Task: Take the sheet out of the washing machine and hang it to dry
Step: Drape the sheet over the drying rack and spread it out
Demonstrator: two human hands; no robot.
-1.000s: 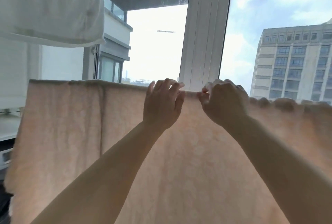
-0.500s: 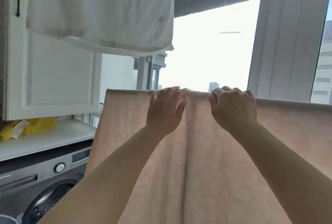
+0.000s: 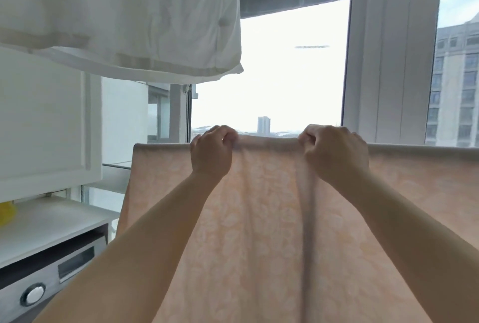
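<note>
Sheet [image 3: 259,232], peach with a pale leaf pattern, hangs draped over a horizontal line or rail in front of the window [image 3: 293,68], its top fold running level across the view and its left edge falling free near the washing machine [image 3: 44,289]. The left hand [image 3: 211,151] and the right hand [image 3: 334,152] both grip that top fold, fingers curled over it and knuckles up, set apart from each other with a taut stretch of cloth between them. Holding it this way looks meant to pull the fabric flat along the support so it dries without bunching; one long vertical crease remains below the right hand. A white garment [image 3: 121,19] hangs above on the left, clear of the sheet. The hanging appears nearly finished, with only smoothing left.
</note>
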